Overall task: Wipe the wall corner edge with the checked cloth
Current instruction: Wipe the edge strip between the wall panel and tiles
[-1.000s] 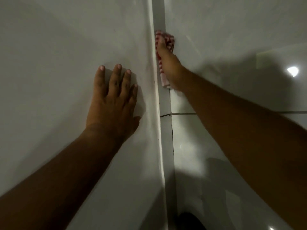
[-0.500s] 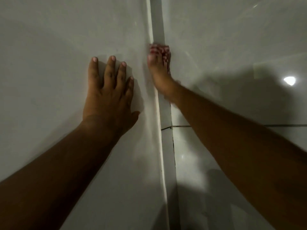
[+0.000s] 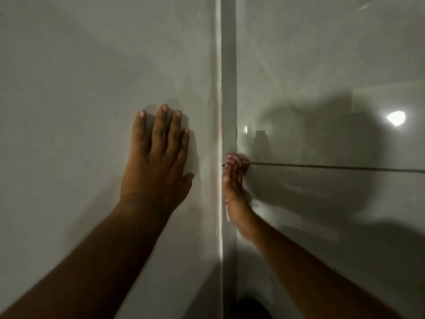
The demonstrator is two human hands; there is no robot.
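Note:
The wall corner edge point(image 3: 226, 77) runs vertically down the middle of the view as a pale strip between a matte left wall and glossy tiles on the right. My right hand point(image 3: 234, 199) presses a red-and-white checked cloth point(image 3: 236, 161) against that edge, at the level of a horizontal grout line. Most of the cloth is hidden under the fingers and the hand is motion-blurred. My left hand point(image 3: 158, 157) lies flat on the left wall, fingers spread and pointing up, a short way left of the edge.
The glossy right wall tiles point(image 3: 322, 65) reflect a bright lamp point(image 3: 396, 118) and my shadow. A dark grout line point(image 3: 333, 168) crosses the tiles. A dark shape point(image 3: 253, 309) sits at the bottom beside the corner.
My right hand has slid the cloth down along the corner edge, from well above the grout line to level with it. The left hand has stayed flat on the wall.

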